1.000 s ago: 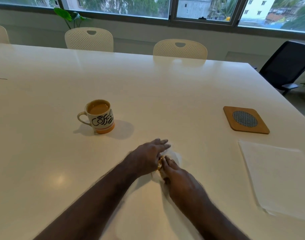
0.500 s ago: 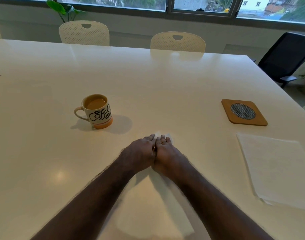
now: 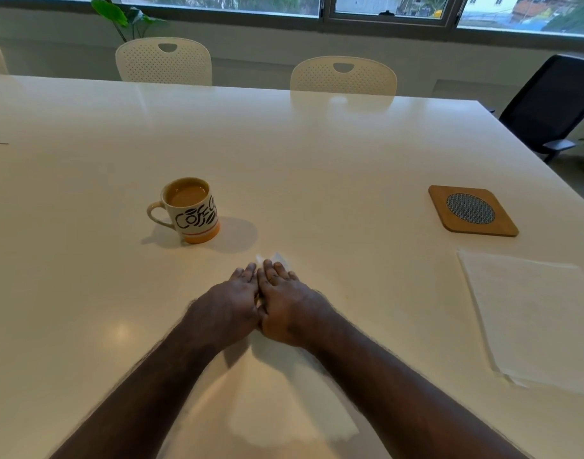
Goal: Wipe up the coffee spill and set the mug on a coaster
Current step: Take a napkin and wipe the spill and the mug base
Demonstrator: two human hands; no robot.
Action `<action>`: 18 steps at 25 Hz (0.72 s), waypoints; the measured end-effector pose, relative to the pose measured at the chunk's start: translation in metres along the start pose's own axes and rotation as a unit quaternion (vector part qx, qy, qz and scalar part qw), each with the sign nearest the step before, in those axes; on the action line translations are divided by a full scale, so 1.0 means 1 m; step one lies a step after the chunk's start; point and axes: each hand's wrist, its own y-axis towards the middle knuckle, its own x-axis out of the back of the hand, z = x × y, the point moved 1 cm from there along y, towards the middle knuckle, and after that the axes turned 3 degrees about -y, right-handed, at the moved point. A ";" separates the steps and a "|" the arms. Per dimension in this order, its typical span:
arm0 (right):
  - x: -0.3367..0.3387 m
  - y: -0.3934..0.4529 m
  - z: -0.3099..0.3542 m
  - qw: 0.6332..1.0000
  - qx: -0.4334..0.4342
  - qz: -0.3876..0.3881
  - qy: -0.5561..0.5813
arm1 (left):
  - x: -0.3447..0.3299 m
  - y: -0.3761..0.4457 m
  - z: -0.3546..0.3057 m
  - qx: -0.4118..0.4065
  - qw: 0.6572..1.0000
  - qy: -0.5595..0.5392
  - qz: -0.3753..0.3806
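A cream mug [image 3: 193, 210] with black "Coffee" lettering and an orange base stands on the white table [image 3: 317, 154], full of milky coffee, its handle to the left. My left hand [image 3: 231, 299] and my right hand [image 3: 287, 303] lie side by side, palms down, pressing a white tissue [image 3: 278, 258] onto the table right of and nearer than the mug. Only the tissue's far tip shows past my fingertips. No spill is visible; the hands hide whatever is under them. A square wooden coaster [image 3: 472, 210] with a round mesh centre lies bare at the far right.
A stack of white paper napkins [image 3: 532, 313] lies just this side of the coaster. Two white chairs [image 3: 164, 61] [image 3: 343, 76] stand along the table's far edge, and a black office chair [image 3: 549, 104] at the right corner. Pale paper shows between my forearms [image 3: 284, 409].
My hands went from bunching the tissue, fingers angled toward each other, to lying flat and parallel on it. They slid slightly away from me, toward the mug.
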 end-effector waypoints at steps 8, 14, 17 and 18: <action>-0.018 -0.074 -0.012 0.997 0.003 -0.061 -0.048 | -0.045 -0.035 -0.045 -0.042 0.997 0.065 -0.021; -0.013 -0.121 -0.042 0.992 -0.118 -0.018 -0.046 | -0.062 -0.006 -0.100 -0.099 0.992 0.072 0.023; -0.012 -0.117 -0.056 0.989 -0.147 -0.018 -0.031 | -0.064 0.016 -0.107 -0.113 0.989 0.088 0.041; -0.012 -0.112 -0.059 0.988 -0.146 -0.023 -0.032 | -0.063 0.022 -0.106 -0.115 0.988 0.093 0.043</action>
